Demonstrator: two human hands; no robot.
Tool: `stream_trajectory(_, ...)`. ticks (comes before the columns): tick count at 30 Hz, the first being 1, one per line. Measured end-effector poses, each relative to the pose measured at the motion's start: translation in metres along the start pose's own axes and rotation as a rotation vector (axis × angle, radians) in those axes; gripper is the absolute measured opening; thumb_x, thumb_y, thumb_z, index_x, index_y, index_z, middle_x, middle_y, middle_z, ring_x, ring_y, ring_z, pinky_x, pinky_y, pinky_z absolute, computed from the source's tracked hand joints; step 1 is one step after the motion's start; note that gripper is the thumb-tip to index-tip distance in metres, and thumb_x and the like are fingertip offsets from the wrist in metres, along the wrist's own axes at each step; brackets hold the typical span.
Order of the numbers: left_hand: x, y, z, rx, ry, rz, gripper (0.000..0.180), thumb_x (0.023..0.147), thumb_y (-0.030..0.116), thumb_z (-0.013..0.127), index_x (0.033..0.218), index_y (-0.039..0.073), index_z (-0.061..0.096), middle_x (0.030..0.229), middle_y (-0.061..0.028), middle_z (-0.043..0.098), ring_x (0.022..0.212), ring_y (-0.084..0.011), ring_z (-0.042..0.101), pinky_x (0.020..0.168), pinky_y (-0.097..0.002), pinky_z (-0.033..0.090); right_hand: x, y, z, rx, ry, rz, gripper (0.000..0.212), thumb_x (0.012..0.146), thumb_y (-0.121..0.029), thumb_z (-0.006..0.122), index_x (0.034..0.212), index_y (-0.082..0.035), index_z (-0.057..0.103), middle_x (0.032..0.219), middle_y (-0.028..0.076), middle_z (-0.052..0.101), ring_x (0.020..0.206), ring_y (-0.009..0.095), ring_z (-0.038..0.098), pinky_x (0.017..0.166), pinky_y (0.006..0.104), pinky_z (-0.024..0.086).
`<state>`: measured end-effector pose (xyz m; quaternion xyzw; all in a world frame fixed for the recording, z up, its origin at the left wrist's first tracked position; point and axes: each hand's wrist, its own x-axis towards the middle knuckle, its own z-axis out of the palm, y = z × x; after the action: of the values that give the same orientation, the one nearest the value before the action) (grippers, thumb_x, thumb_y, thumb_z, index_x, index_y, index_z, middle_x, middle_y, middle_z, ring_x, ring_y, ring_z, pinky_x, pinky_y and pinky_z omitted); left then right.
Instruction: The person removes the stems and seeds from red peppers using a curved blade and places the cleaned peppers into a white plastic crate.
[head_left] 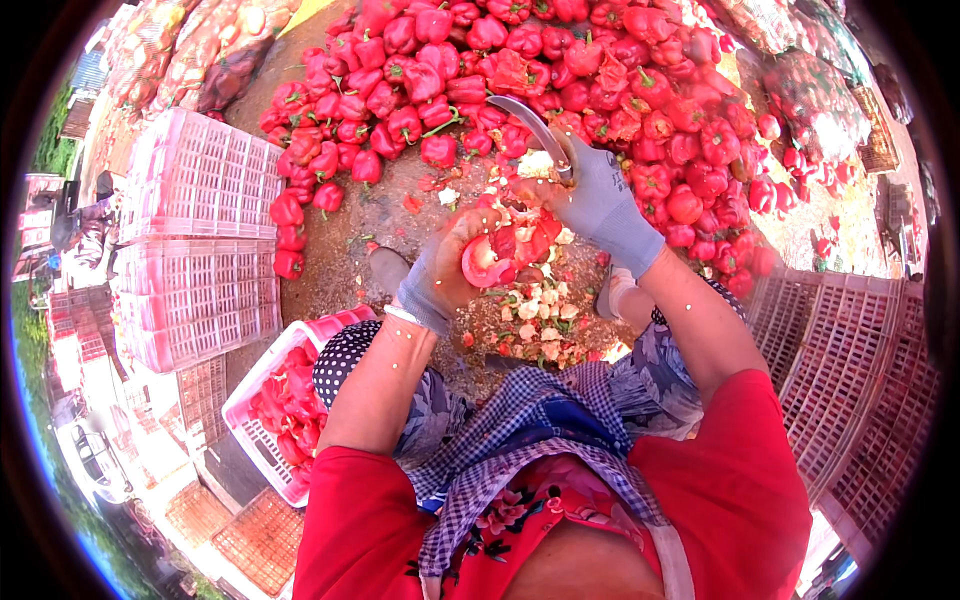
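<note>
My left hand [445,262], in a grey glove with bare fingers, is closed around a cut-open red bell pepper [484,264]. Its hollow inside faces me, and more red pieces show between the two hands. Gripped in my gloved right hand [597,195] is a curved knife [532,122], its blade pointing up and to the left, away from the pepper. A pale pepper core [536,164] is by the right fingertips; I cannot tell whether they hold it. Below the hands, pale cores and red scraps [540,318] lie on the ground between my feet.
A large heap of whole red bell peppers [440,60] spreads ahead and to the right. A pink crate [245,415] with red pepper pieces stands by my left knee. Stacked crates [200,235] are at left, others [835,330] at right. Filled mesh sacks [205,50] lie beyond.
</note>
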<state>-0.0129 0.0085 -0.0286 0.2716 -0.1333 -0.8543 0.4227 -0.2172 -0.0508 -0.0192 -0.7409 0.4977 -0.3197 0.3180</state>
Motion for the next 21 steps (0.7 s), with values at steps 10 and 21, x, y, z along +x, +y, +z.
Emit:
stream_trajectory(10,0.004,0.01,-0.014,0.175,0.068,0.089,0.037,0.096,0.021,0.054,0.125,-0.001,0.048,0.115,-0.013,0.06,0.103,-0.0267,0.063,0.089,-0.0452,0.056,-0.007,-0.033,0.012,-0.085,-0.203,-0.06,0.038,0.081,-0.033,0.067,0.105,-0.004,0.063,0.094,0.017,0.066,0.092,0.033,0.065,0.075,0.0437,0.052)
stream_trajectory(21,-0.009,0.008,0.005,0.479,0.117,0.08,0.051,0.092,0.02,0.059,0.132,-0.005,0.041,0.124,-0.0153,0.057,0.11,-0.0253,0.061,0.092,-0.0395,0.053,-0.013,-0.024,0.019,-0.131,-0.171,-0.118,0.03,0.08,-0.021,0.064,0.104,-0.004,0.063,0.087,0.018,0.065,0.084,0.035,0.065,0.072,0.0442,0.052)
